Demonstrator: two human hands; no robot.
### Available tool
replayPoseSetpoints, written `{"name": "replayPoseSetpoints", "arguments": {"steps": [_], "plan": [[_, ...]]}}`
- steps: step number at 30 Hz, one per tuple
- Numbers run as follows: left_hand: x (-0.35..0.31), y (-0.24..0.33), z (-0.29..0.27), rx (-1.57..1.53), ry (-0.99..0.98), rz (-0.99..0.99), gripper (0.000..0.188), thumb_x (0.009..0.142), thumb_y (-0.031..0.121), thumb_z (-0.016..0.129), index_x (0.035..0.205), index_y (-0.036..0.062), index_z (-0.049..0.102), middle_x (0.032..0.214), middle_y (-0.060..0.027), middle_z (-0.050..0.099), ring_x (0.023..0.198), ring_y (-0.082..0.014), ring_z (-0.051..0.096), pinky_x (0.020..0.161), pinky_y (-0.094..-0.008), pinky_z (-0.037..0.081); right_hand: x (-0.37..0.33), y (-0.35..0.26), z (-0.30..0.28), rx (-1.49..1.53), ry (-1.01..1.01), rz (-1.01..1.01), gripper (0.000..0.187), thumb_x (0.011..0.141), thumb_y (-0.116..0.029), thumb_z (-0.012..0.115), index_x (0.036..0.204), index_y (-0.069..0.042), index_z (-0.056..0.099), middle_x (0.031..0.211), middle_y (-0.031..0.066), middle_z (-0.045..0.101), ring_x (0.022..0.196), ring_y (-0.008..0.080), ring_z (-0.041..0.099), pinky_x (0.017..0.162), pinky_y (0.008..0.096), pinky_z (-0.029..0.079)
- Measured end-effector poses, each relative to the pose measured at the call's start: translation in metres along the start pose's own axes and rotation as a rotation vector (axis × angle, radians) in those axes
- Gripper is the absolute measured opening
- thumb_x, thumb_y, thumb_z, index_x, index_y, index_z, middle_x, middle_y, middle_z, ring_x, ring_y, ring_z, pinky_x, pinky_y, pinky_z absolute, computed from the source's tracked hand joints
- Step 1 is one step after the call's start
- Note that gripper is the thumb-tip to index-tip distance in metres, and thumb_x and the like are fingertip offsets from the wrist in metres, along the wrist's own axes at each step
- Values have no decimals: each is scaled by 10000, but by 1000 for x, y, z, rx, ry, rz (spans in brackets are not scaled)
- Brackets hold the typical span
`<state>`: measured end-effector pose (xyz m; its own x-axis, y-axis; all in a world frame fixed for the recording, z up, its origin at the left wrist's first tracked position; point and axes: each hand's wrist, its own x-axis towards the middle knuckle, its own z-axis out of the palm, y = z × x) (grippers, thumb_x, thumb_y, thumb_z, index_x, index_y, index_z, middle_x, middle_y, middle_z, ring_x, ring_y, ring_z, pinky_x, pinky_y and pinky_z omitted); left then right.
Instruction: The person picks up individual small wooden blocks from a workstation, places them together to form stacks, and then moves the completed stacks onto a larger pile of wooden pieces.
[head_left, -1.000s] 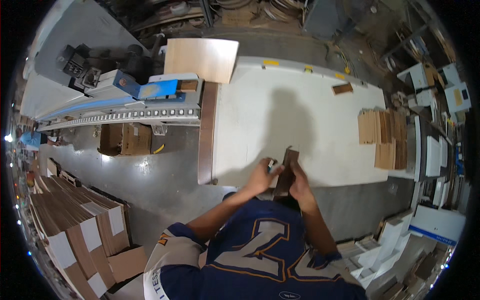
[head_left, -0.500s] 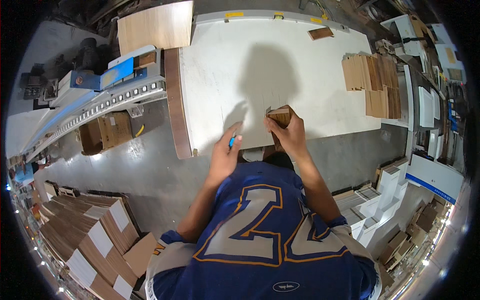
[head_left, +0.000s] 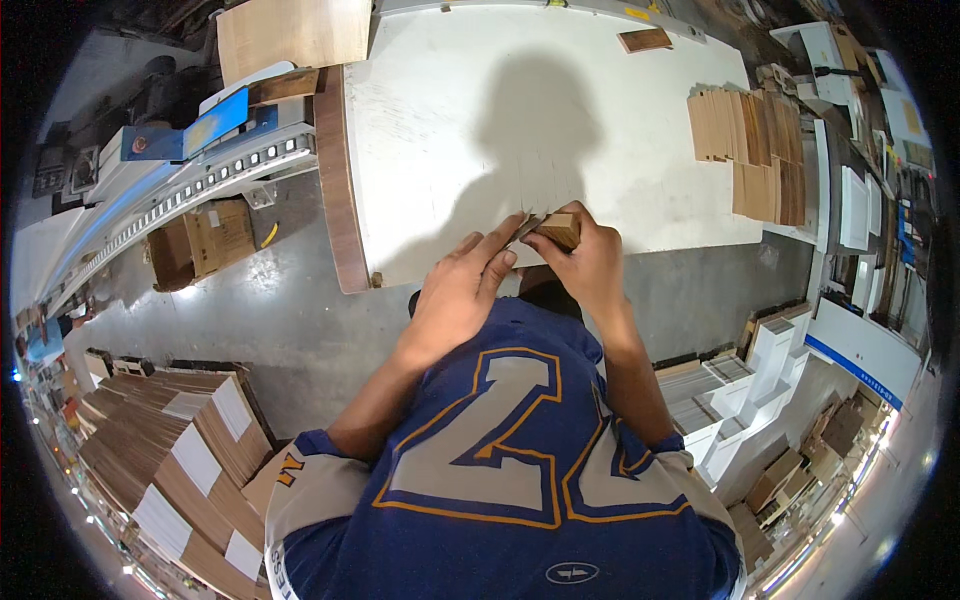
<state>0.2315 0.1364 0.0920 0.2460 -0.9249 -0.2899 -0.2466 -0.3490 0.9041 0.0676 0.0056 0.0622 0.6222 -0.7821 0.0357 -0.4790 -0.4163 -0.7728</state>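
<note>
Wooden block (head_left: 563, 231) is over the near edge of the white table (head_left: 430, 110), pinched between thumb and fingers of the right hand (head_left: 592, 265). The left hand (head_left: 458, 295) meets a thin greyish piece (head_left: 527, 229) beside the block; whether it pinches this cannot be told. Step in hand: apparently working the block's end. Next move calls for a steady right grip.

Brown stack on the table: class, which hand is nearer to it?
Right. The right hand, holding a wood piece, is left of the stack; the left hand is farther left.
</note>
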Motion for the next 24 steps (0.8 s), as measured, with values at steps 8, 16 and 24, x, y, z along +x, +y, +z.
{"name": "replayPoseSetpoints", "arguments": {"steps": [8, 16, 24], "plan": [[1, -1, -7, 24, -35, 17, 437, 1112, 304, 504, 1523, 175, 572, 1011, -234, 700, 899, -423, 715, 836, -514, 542, -5, 2, -2, -52, -5, -4, 398, 868, -344, 878, 950, -37, 639, 747, 120, 751, 637, 242, 753, 562, 332, 551], [-5, -10, 6, 95, -7, 0, 450, 1110, 356, 494, 1514, 178, 583, 973, -212, 693, 869, -409, 711, 813, -519, 544, -8, 10, -8, -34, -28, -72, 427, 871, -380, 875, 925, -28, 640, 729, 104, 751, 596, 200, 731, 550, 317, 539], [34, -103, -28, 169, 333, -183, 467, 1144, 380, 446, 1479, 95, 603, 1317, -280, 687, 1247, -431, 668, 1018, -457, 534, -24, -17, -19, 377, -374, 33, 358, 918, -291, 864, 1020, -19, 656, 833, 33, 711, 741, 93, 656, 668, 271, 525]]}}
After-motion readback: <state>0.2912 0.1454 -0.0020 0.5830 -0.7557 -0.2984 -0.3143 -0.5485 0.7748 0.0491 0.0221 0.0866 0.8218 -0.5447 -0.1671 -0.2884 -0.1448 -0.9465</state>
